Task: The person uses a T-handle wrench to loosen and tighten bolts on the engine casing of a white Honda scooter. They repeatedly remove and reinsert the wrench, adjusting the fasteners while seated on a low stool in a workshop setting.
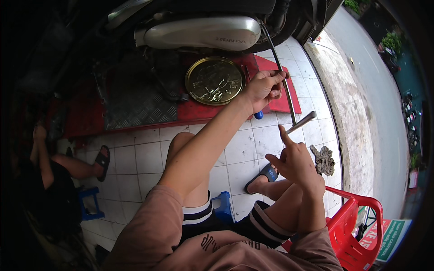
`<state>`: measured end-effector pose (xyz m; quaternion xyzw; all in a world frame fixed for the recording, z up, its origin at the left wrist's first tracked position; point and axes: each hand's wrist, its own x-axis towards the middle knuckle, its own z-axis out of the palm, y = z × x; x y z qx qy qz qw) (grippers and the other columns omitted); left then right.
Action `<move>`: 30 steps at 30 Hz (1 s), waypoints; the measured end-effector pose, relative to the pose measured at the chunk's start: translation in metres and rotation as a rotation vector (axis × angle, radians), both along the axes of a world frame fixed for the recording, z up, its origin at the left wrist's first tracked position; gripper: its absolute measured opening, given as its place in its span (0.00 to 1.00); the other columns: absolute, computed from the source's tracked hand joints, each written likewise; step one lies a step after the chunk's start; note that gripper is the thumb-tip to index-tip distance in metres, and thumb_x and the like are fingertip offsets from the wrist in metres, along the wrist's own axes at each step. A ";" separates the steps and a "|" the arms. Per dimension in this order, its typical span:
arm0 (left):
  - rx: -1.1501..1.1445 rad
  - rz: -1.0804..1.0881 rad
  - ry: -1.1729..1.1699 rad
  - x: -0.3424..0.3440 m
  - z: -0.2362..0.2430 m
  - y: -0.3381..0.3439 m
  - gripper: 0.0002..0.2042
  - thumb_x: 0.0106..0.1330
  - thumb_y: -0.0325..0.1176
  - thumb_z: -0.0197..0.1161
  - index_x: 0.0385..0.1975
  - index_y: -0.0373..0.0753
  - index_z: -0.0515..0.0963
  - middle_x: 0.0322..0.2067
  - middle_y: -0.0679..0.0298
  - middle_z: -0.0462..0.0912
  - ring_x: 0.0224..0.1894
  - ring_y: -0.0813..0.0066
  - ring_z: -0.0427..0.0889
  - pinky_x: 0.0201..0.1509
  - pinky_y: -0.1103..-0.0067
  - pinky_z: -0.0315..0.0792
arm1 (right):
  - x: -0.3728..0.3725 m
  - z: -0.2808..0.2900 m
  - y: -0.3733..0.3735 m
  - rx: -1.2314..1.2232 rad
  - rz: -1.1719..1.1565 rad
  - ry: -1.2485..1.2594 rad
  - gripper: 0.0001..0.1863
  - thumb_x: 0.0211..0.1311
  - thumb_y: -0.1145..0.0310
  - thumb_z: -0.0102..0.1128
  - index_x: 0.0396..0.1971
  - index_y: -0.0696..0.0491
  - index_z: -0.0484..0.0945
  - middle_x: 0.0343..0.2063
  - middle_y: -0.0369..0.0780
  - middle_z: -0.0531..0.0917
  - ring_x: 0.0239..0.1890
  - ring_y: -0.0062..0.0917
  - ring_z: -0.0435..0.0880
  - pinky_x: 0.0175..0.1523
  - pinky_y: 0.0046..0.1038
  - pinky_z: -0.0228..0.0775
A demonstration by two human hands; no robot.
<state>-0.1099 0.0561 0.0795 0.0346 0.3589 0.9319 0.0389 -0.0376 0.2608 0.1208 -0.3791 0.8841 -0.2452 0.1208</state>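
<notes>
My left hand [266, 90] pinches the shaft of a long T-handle wrench [288, 100] between thumb and fingers. The far end of the shaft reaches to the motorbike beside its silver cover [199, 34], and the exact contact is hidden by dark parts. My right hand [298, 165] is at the crossbar end, index finger stretched out and thumb apart, with the fingertip close to the bar; whether it touches, I cannot tell. Left of my left hand a round gold-rimmed tray [188, 86] holds small metal parts. A blue handle [258, 115] sticks out under my left wrist.
The motorbike stands over a red platform [199, 109] with a metal tread plate [135, 106]. A crumpled rag [323, 160] lies on the white tiles, near a red plastic chair [352, 226]. Another person [49, 180] sits at the left near a blue stool [90, 203].
</notes>
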 end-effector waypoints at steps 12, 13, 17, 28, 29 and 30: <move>-0.009 0.004 -0.005 0.000 0.009 0.001 0.08 0.69 0.33 0.56 0.38 0.34 0.73 0.16 0.74 0.70 0.14 0.89 0.60 0.24 0.86 0.56 | 0.007 0.023 -0.006 -0.441 -0.180 0.154 0.36 0.53 0.75 0.60 0.65 0.57 0.60 0.07 0.34 0.67 0.08 0.16 0.62 0.18 0.21 0.56; 0.004 0.008 -0.008 -0.001 0.006 -0.002 0.08 0.69 0.33 0.55 0.38 0.34 0.73 0.17 0.74 0.70 0.14 0.89 0.59 0.23 0.86 0.56 | 0.013 0.026 -0.007 -0.447 -0.047 0.142 0.36 0.53 0.74 0.60 0.65 0.56 0.61 0.07 0.34 0.67 0.08 0.16 0.63 0.19 0.20 0.56; 0.036 -0.003 -0.049 -0.004 0.000 -0.004 0.08 0.70 0.33 0.54 0.37 0.34 0.73 0.16 0.74 0.69 0.14 0.90 0.58 0.23 0.86 0.55 | -0.024 -0.053 0.046 0.470 0.212 0.182 0.35 0.59 0.51 0.58 0.64 0.51 0.63 0.15 0.41 0.81 0.15 0.31 0.80 0.32 0.33 0.74; -0.224 0.032 -0.084 0.021 -0.004 -0.008 0.13 0.72 0.41 0.52 0.33 0.37 0.74 0.16 0.77 0.63 0.14 0.90 0.53 0.21 0.87 0.51 | -0.113 -0.040 0.051 -0.093 -0.345 -0.186 0.18 0.65 0.66 0.56 0.51 0.61 0.75 0.17 0.41 0.81 0.17 0.18 0.79 0.24 0.22 0.70; -0.292 0.058 -0.088 0.024 -0.005 -0.007 0.13 0.72 0.41 0.51 0.33 0.38 0.74 0.16 0.77 0.62 0.14 0.90 0.52 0.21 0.87 0.51 | -0.115 -0.041 0.050 -0.098 -0.314 -0.140 0.17 0.66 0.66 0.55 0.50 0.60 0.76 0.18 0.40 0.81 0.18 0.19 0.79 0.24 0.22 0.70; -0.368 0.114 -0.145 0.025 -0.008 -0.001 0.15 0.72 0.43 0.50 0.31 0.38 0.75 0.17 0.76 0.65 0.15 0.88 0.56 0.21 0.85 0.55 | -0.117 -0.045 0.048 -0.187 -0.336 -0.217 0.17 0.66 0.66 0.54 0.49 0.60 0.76 0.20 0.40 0.82 0.19 0.19 0.80 0.25 0.22 0.71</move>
